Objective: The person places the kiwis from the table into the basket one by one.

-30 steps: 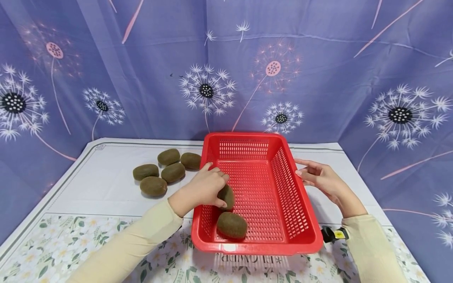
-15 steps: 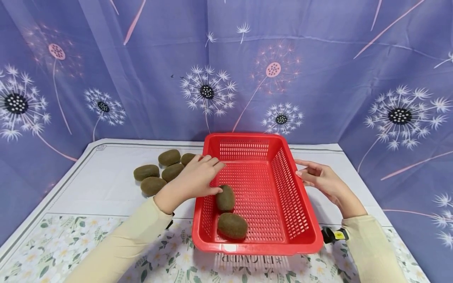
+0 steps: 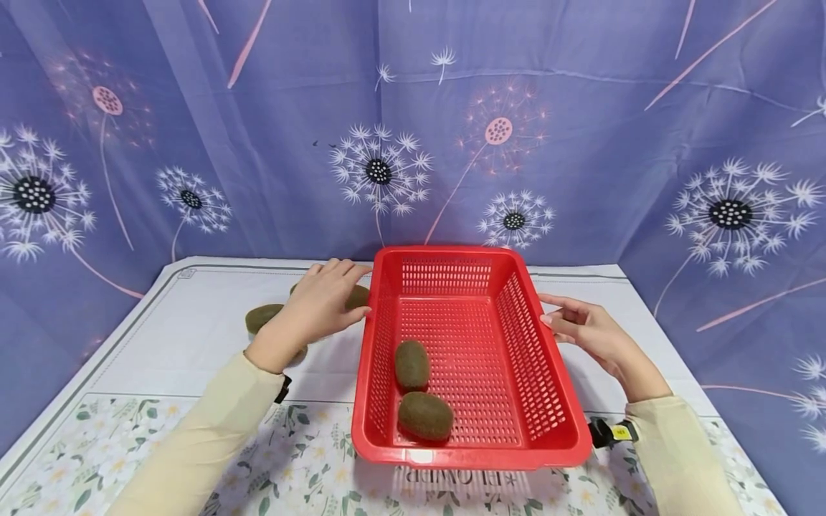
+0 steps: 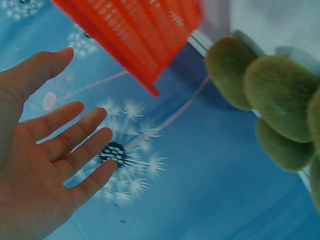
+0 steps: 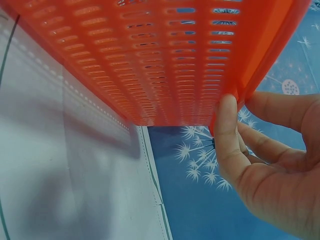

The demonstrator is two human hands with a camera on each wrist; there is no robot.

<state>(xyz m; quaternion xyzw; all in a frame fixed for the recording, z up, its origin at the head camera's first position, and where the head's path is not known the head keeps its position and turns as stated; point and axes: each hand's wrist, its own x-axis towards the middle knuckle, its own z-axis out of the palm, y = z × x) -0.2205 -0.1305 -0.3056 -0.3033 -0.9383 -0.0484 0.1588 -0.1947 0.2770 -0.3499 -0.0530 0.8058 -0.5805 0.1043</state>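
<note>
My left hand hovers with spread fingers over several brown fuzzy kiwis on the table and covers most of them in the head view; one kiwi shows at its left. Nothing lies in the palm of that left hand in the left wrist view, where a kiwi and others appear at the right. Two kiwis, one upright in line with the side and one crosswise, lie in the near left part of a red plastic basket. My right hand pinches its right rim between thumb and fingers.
Under the basket is a table with a white and floral cloth. A purple dandelion-print curtain stands behind the table and along its sides. The basket's left wall rises between the loose kiwis and those inside.
My left hand has let go of a kiwi inside the basket, lifted out over the left rim and moved left above the loose kiwis. The right hand stays on the rim.
</note>
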